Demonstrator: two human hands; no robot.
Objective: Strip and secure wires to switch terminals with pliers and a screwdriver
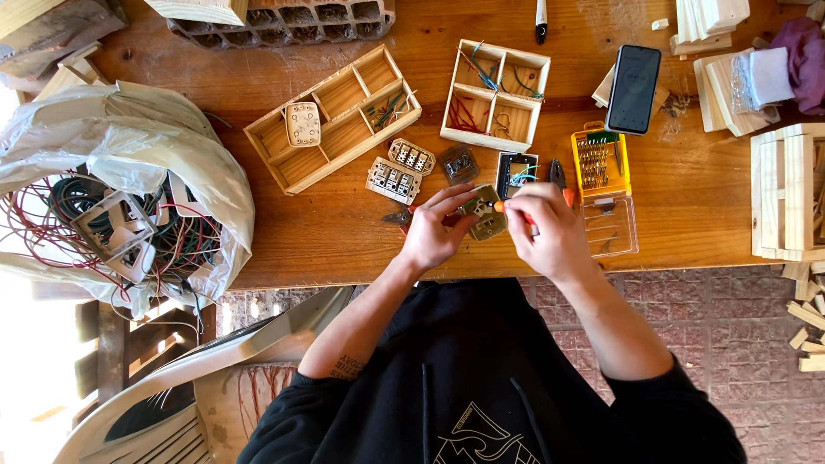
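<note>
My left hand (pixel 434 230) grips a small olive-grey electrical switch module (pixel 483 213) just above the front edge of the wooden table (pixel 344 232). My right hand (pixel 543 225) is closed around an orange-handled screwdriver (pixel 507 209), its tip against the module. Red-handled pliers (pixel 400 217) lie under my left hand. Two white switch inserts (pixel 400 169), a dark module (pixel 460 162) and a black part (pixel 514 170) lie just beyond my hands.
A long wooden divider tray (pixel 331 116) and a square one with wire scraps (pixel 496 93) sit further back. A yellow bit case (pixel 600 161) with open lid, a phone (pixel 634 88), a plastic bag of cables (pixel 120 193) at left, wood pieces at right.
</note>
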